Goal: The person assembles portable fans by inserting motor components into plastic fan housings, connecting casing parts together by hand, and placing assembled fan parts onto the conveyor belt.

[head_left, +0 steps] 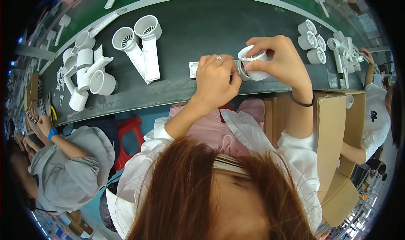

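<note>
White cup-shaped part (258, 75) sits just above the near edge of the dark surface (181, 37), in front of the person, in the right hand (282, 63); that hand is partly open, thumb and fingers bent around the cup's rim; the left hand (214, 80) is curled, knuckles up, over a flat white piece (193, 69) whose end shows beyond it, though how firmly it grips cannot be told; whether cup and flat piece are joined is hidden beneath the fingers. Work on this one looks partway along; two handled pieces (145, 50) to the left, each with a grille-bottomed cup on a handle, seem further on; a group of loose cups (310, 40) on the right appears yet to be handled. Both forearms reach up from below, the left slanting rightward, the right nearly upright with its wrist bent inward.
</note>
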`<state>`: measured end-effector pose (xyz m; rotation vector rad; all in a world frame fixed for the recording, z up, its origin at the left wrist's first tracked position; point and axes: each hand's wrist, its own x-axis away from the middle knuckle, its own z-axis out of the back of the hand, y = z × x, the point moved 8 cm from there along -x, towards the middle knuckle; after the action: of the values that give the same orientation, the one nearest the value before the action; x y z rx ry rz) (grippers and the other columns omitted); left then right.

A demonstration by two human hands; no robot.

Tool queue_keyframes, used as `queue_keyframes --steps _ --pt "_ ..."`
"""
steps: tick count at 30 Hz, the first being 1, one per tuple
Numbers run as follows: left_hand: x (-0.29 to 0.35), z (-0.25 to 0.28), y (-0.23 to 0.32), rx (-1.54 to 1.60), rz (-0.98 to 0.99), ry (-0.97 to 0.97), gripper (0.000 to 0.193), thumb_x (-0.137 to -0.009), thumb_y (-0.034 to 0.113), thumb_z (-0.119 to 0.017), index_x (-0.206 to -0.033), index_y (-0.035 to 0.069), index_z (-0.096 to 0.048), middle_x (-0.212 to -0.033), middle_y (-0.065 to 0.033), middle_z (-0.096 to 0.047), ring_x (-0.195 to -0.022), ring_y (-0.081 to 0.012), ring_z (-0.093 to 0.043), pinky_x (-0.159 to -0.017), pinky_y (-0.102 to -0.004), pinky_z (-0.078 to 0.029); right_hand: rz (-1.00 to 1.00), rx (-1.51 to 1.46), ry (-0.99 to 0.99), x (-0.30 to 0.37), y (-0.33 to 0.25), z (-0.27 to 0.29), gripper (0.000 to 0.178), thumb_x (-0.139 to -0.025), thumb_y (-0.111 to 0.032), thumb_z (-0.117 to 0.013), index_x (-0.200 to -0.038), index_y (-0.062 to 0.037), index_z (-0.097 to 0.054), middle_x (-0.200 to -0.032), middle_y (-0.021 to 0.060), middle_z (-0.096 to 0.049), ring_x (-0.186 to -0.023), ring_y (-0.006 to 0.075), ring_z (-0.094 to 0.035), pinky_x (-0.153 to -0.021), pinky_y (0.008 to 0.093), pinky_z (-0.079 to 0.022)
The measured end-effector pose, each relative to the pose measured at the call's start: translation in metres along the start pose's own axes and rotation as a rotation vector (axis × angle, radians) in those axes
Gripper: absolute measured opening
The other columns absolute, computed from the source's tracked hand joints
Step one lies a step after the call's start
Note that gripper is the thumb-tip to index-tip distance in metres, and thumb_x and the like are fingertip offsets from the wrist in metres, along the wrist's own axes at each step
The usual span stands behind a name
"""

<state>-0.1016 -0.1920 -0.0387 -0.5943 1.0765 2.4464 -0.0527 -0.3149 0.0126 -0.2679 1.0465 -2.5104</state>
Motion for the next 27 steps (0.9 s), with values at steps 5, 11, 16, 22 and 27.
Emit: queue_keyframes --steps 5,11,16,22,27 --pt "-0.005 -0.004 0.001 -0.012 -0.015 -0.021 0.009 -0.069 0.011 -0.063 -0.069 0.002 -0.061 -0.071 -0.0083 -0.063 -0.071 -0.026 -0.059 -0.073 -0.0377 -0.042 0.032 -0.317 -0.011 0.008 0.024 0.004 0.024 -0.06 0.006 -0.076 -0.083 0.0067 -0.069 -0.113 0.0186 -0.065 -0.094 0.0208 -0.065 -0.082 0.0299 -0.053" --pt "-0.007 -0.006 -0.013 0.097 0.114 -0.069 0.007 -0.07 0.012 -0.062 -0.068 0.005 -0.061 -0.059 -0.0107 -0.059 -0.057 -0.0302 -0.058 -0.057 -0.04 -0.043 0.283 -0.175 0.34 0.024 0.007 -0.007 0.02 -0.062 0.008 -0.075 -0.08 0.0073 -0.067 -0.11 0.0187 -0.066 -0.096 0.0228 -0.065 -0.083 0.0307 -0.052" --pt "-0.005 -0.002 -0.003 0.074 0.07 -0.066 0.007 -0.07 0.011 -0.061 -0.067 0.005 -0.06 -0.058 -0.0111 -0.058 -0.055 -0.0309 -0.057 -0.055 -0.041 -0.043 0.263 -0.562 0.579 0.041 0.033 -0.017 0.022 -0.063 0.011 -0.074 -0.083 0.008 -0.065 -0.105 0.019 -0.066 -0.097 0.0242 -0.064 -0.084 0.0338 -0.052" --pt "0.0 0.002 0.002 -0.042 -0.101 0.038 0.006 -0.069 0.007 -0.06 -0.072 0.003 -0.057 -0.07 -0.0113 -0.059 -0.066 -0.0299 -0.057 -0.064 -0.0402 -0.043 0.534 -0.244 0.511 0.047 0.002 -0.013 0.021 -0.063 0.008 -0.076 -0.08 0.0059 -0.064 -0.096 0.0188 -0.067 -0.093 0.0259 -0.065 -0.096 0.045 -0.049" --pt "0.003 0.006 0.008 -0.097 -0.183 0.084 0.007 -0.07 0.006 -0.06 -0.075 0.003 -0.057 -0.074 -0.0111 -0.06 -0.068 -0.03 -0.057 -0.066 -0.0404 -0.042 0.479 -0.285 0.48 0.045 0.005 -0.011 0.021 -0.063 0.004 -0.078 -0.076 0.0044 -0.062 -0.092 0.017 -0.067 -0.093 0.0298 -0.066 -0.095 0.0465 -0.05"
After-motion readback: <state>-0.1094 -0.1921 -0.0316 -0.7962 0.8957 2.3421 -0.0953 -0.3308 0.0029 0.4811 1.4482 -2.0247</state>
